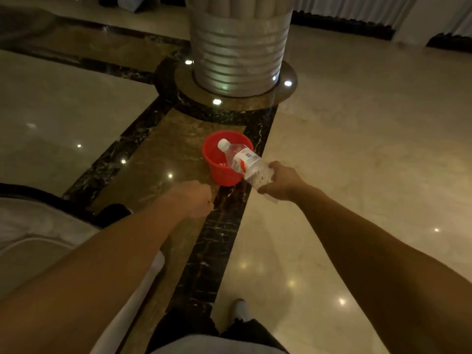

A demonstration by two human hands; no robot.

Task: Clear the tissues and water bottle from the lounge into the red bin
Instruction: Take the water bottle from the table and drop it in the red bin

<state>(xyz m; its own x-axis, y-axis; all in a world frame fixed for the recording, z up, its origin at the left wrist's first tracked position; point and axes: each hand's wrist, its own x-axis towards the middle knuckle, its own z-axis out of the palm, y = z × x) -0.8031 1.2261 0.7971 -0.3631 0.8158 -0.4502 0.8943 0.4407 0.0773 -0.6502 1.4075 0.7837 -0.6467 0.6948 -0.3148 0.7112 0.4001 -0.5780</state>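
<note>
Shoe [240, 309] and dark trouser legs [194, 325] show at the bottom edge, standing on the polished floor [357, 139]. Pale cushioned furniture [38, 241] sits at the left edge, beside my left forearm.

My left hand [195, 199] is curled into a fist, fingers closed; I cannot tell whether anything is inside it. It hovers above the dark marble strip [217, 241] of the floor, just short of the bin [224, 159].

My right hand [282, 181] grips the base end of the bottle [246, 162], fingers wrapped around it. I hold it tilted, white cap [223, 144] pointing away from me and to the left. The cap and neck lie over the bin's mouth; the base end is outside the rim, on the right. The bottle is clear, with a white and red label around its middle.

Bin is red, round and upright, standing on the brown marble panel [163, 159] between the dark strips. Something pale lies at its bottom; too small to identify.

Beyond the bin, a ribbed metal column [240, 54] rises from a round brown marble ring in the floor. Small ceiling lights reflect as bright spots across the floor. Pale curtains [352, 8] hang at the far top edge.
</note>
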